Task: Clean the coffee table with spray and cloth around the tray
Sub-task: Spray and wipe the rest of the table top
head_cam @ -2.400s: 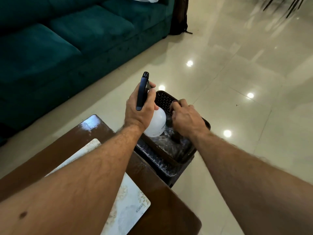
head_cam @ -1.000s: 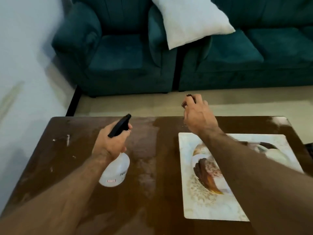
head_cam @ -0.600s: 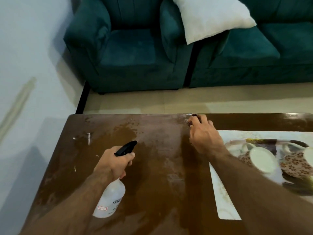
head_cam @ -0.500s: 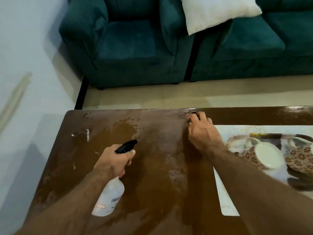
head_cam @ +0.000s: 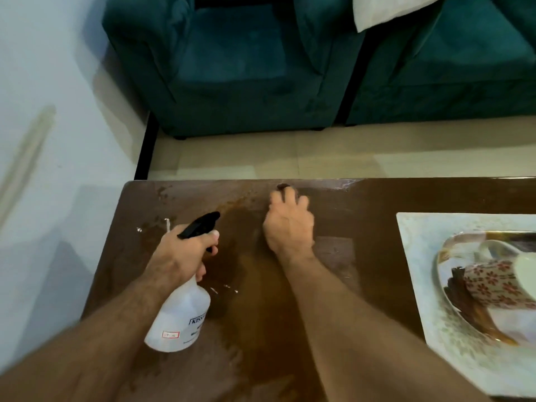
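Teal velvet armchair (head_cam: 232,62) and matching teal sofa (head_cam: 446,71) across the top, beyond a strip of pale tiled floor (head_cam: 319,158). Corner of a white cushion (head_cam: 385,10) resting on the sofa's arm. Pale blue-white wall (head_cam: 43,111) down the left.

Glossy dark brown wooden coffee table (head_cam: 371,204) filling the lower half, streaked with a hazy film and a few white flecks toward the left end. White rectangular patterned tray (head_cam: 417,256) on the right part of the table, cut off by the frame edge. On it, an oval plate with a gilt rim (head_cam: 443,274) carrying a cup with a red floral pattern (head_cam: 490,285), blurred.

Translucent white plastic spray bottle with a black trigger head (head_cam: 182,317) held above the table's left part, tilted, nozzle pointing toward the table's far side. Left hand (head_cam: 179,253) wrapped round the bottle's neck, fingers curled under the trigger.

Right hand (head_cam: 290,224) down on the tabletop near the far edge, between bottle and tray, well clear of the tray, fingers bent over a small dark brownish cloth (head_cam: 282,186). Only a dark tip of that cloth visible past the fingertips; pressed against the wood.
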